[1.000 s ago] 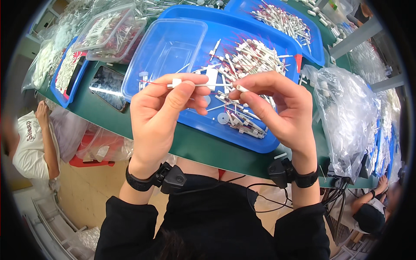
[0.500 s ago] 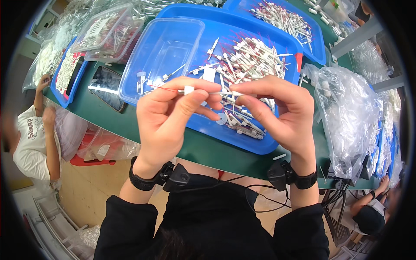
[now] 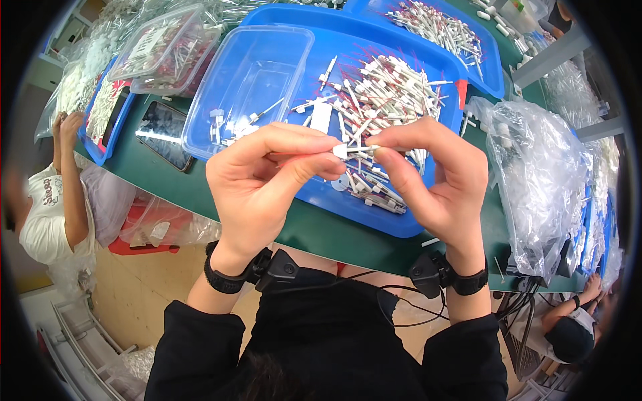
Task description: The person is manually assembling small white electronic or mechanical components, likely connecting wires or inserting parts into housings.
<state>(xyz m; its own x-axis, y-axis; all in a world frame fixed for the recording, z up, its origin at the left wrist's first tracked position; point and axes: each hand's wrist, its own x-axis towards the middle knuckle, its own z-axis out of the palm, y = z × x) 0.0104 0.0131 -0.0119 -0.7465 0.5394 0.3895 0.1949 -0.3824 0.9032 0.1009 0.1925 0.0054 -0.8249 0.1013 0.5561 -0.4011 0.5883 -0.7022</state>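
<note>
Above the near part of a blue tray (image 3: 314,73), both hands hold one thin rod-shaped part (image 3: 360,149) that lies level between them. My left hand (image 3: 257,180) is closed, its thumb and forefinger pinching the part at a small white block (image 3: 340,151); a red wire shows within the curl of those fingers. My right hand (image 3: 438,177) is closed in a pinch on the part's white right end. Beneath the hands lies a heap of similar white parts with red wires (image 3: 394,87). A clear plastic box (image 3: 251,73) in the tray holds several such parts.
A black phone (image 3: 164,134) lies left of the tray on the green table (image 3: 314,234). Behind it stands a clear lidded box (image 3: 164,50) of parts. At right rests a clear plastic bag (image 3: 535,180); a second blue tray (image 3: 491,63) is farther back. A co-worker (image 3: 60,207) sits at left.
My left fingers have moved right along the rod with the white block, bringing it close to my right fingertips. The co-worker's hands at left have come together.
</note>
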